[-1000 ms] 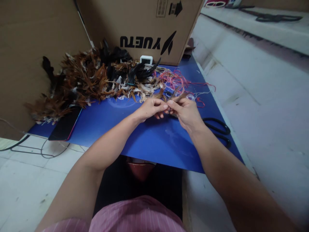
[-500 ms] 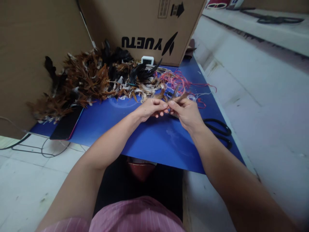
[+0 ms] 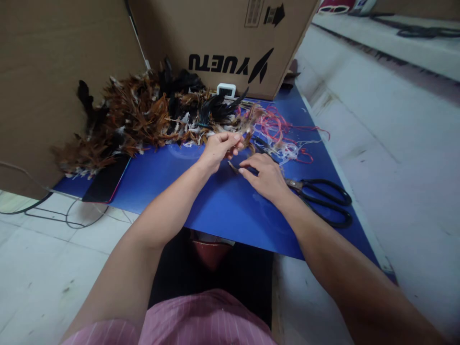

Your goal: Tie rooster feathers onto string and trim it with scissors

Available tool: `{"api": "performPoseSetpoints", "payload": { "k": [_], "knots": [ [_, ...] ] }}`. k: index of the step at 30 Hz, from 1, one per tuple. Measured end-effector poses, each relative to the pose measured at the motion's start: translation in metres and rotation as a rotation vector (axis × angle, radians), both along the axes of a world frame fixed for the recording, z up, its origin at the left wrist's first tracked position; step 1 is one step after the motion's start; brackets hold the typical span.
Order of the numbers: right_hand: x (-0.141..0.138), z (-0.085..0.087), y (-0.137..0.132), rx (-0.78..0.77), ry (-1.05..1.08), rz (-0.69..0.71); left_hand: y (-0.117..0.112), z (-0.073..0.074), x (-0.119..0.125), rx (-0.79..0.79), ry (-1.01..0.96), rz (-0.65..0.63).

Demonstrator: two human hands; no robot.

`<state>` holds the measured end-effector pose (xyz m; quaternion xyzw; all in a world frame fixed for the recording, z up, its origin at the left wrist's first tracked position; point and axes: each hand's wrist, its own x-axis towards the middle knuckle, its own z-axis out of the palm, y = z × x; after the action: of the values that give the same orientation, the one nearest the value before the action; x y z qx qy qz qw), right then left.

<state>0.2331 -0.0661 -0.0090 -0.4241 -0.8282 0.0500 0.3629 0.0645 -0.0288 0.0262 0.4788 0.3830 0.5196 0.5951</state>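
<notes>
My left hand (image 3: 222,149) is closed in a pinch, with brown feathers (image 3: 253,120) standing up from its fingertips. Lower and to the right, my right hand (image 3: 264,173) is close to the blue tabletop (image 3: 219,206). A small feather (image 3: 233,166) pokes out at its thumb and index finger; its other end is hidden by the hand. Just behind the right wrist lie black-handled scissors (image 3: 325,203), blades partly covered by that hand. Beyond both hands spreads a heap of brown, black and white feathers (image 3: 140,115).
Pink string (image 3: 271,123) and whitish strands (image 3: 287,151) lie tangled right of the feathers. A small white digital display (image 3: 226,90) leans by the cardboard box (image 3: 215,28). A dark flat device (image 3: 106,184) sits at the table's left edge. A wall (image 3: 377,143) borders the right.
My hands have parted. The right one has moved down toward the tabletop, while the left has risen slightly with its feathers. More of the scissors shows. The whole view has shifted a little.
</notes>
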Motion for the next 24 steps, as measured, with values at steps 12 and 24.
{"api": "performPoseSetpoints", "payload": {
  "k": [12,24],
  "knots": [
    [-0.022,-0.006,0.0,0.054,-0.478,-0.106,0.004,-0.001,-0.003,-0.001,0.027,0.064],
    [0.006,0.01,0.003,-0.22,0.31,-0.111,0.003,-0.005,-0.001,0.022,0.094,0.004]
  ]
}}
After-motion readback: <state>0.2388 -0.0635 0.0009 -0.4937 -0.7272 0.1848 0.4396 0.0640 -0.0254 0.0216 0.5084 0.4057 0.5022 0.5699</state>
